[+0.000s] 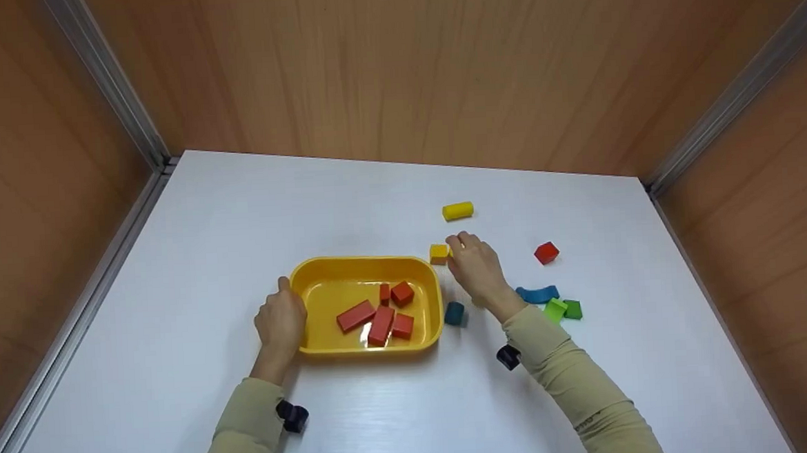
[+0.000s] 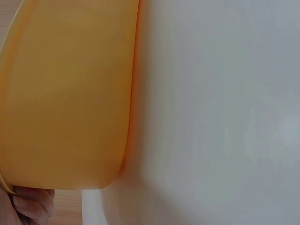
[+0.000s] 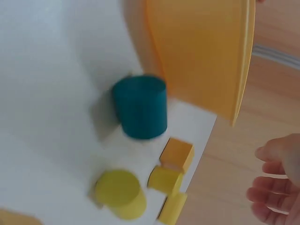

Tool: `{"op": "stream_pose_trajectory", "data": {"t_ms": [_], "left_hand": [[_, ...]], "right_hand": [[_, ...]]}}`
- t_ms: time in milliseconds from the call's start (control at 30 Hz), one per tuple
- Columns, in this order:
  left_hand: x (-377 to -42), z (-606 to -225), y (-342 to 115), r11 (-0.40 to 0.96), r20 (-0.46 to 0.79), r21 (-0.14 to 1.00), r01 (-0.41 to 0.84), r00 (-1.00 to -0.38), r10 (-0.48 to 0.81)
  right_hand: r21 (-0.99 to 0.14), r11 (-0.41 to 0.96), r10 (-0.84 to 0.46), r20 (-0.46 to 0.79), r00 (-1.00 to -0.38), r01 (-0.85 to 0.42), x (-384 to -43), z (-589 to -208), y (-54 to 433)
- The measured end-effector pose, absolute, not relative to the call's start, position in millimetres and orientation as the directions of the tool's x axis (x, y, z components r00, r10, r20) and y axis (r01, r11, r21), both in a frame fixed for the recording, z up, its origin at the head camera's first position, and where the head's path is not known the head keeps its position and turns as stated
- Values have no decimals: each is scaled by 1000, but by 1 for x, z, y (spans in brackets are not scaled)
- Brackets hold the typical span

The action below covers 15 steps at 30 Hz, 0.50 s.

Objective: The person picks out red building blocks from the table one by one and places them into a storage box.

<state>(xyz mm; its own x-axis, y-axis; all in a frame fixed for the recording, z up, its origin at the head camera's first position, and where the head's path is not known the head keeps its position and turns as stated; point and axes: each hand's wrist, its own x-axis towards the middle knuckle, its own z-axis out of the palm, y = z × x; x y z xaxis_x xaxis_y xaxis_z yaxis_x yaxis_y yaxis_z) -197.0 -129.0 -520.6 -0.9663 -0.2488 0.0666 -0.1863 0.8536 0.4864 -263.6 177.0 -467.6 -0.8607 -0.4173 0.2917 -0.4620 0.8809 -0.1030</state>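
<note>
My left hand grips the left end of a yellow plastic tray; in the left wrist view its fingers curl under the rim. Several red blocks lie inside. Just beyond the tray's right end, my right hand hovers beside a yellow cube. Its fingers are loosely bent with nothing between them in the right wrist view. That view also has a teal cylinder by the tray, a yellow cylinder and small yellow blocks, partly hidden by the hand in the head view.
Farther back lies another yellow cylinder. To the right are a red cube, a blue curved block and two green blocks. Wooden panels enclose the white table at the back and sides.
</note>
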Motion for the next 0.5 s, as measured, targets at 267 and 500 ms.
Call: {"op": "stream_pose_trajectory", "data": {"t_ms": [267, 500], "left_hand": [[-199, -519, -132, 846, 20, 488, -216, -966, -258], [-197, -521, -134, 843, 18, 491, -220, -965, -262]], "right_hand": [[-123, 960, -239, 118, -964, -252, -282, -466, 208], [-98, 978, -165, 180, -970, -185, -298, -473, 236]]}}
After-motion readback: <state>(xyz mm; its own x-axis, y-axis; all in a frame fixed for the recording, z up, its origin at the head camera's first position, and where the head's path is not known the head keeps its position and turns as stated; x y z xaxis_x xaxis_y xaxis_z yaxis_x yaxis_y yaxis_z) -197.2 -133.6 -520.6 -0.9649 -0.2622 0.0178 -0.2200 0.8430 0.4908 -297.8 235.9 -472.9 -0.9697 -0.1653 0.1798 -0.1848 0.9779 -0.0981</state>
